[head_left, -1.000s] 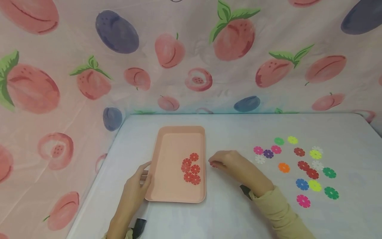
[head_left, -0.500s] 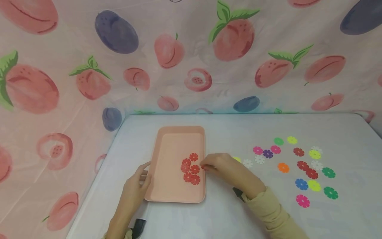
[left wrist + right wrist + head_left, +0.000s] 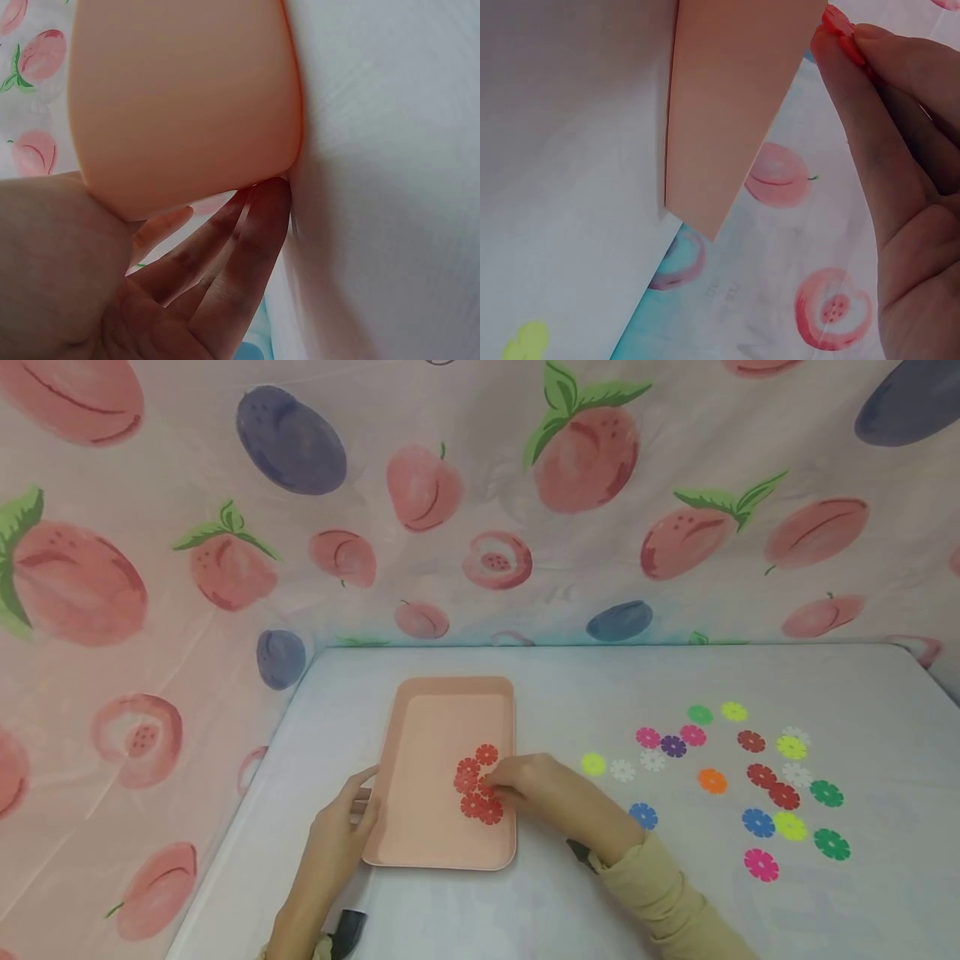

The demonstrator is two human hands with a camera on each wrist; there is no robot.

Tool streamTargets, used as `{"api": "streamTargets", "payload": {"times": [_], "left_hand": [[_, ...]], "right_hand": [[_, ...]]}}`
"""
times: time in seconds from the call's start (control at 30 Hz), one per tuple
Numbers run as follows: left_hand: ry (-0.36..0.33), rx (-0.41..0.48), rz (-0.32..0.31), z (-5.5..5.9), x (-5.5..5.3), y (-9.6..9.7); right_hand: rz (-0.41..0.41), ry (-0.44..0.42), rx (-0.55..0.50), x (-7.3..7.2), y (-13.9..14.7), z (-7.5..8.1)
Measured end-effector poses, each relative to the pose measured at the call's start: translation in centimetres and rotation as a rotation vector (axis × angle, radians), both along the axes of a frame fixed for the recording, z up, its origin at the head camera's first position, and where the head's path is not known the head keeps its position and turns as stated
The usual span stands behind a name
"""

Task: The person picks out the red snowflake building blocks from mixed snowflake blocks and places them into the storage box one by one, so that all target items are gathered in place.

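The pink tray (image 3: pixel 427 843) lies on the left part of the table with several red, notched, flower-shaped plastic discs (image 3: pixel 472 807) inside its right half. My left hand (image 3: pixel 341 831) holds the tray's left side, fingertips low against the wall and thumb at the rim. Over the tray's right rim reaches my right hand (image 3: pixel 543 789). Between thumb and fingers it pinches another red flower-shaped disc (image 3: pixel 840 24), seen edge-on above the tray wall in the right wrist view. In the head view this hand partly covers the discs below it.
Loose flower-shaped discs are scattered at the right, including an orange disc (image 3: pixel 712 781), a purple disc (image 3: pixel 673 746), a blue disc (image 3: pixel 642 816) and several other colours. Fruit-printed cloth (image 3: pixel 450 568) hangs behind the white table (image 3: pixel 577 693).
My right hand has moved left with the pinched red disc, from beside the tray to over its right half. A yellow, a white and a blue disc have come into view behind it.
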State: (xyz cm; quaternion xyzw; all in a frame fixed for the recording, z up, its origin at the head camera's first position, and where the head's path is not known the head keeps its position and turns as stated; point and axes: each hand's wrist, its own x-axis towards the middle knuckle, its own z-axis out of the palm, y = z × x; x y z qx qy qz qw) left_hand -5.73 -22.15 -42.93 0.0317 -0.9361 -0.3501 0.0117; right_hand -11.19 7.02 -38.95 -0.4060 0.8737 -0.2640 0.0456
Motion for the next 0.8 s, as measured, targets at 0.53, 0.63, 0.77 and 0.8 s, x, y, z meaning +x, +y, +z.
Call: {"api": "streamTargets", "payload": {"times": [0.53,0.63,0.77,0.8], "left_hand": [[0.015,-0.019,-0.001,-0.1,0.0,0.0],[0.012,-0.018,0.000,-0.1,0.0,0.0],[0.017,-0.016,-0.002,-0.2,0.0,0.0],[0.019,-0.018,-0.001,-0.2,-0.1,0.0]], "right_hand": [[0.008,-0.093,-0.004,0.3,-1.7,-0.9],[0.018,-0.106,-0.016,0.3,-1.9,-1.2],[0.037,-0.094,-0.011,0.4,-2.4,-1.7],[0.042,-0.088,-0.005,0.4,-2.5,-1.8]]}}
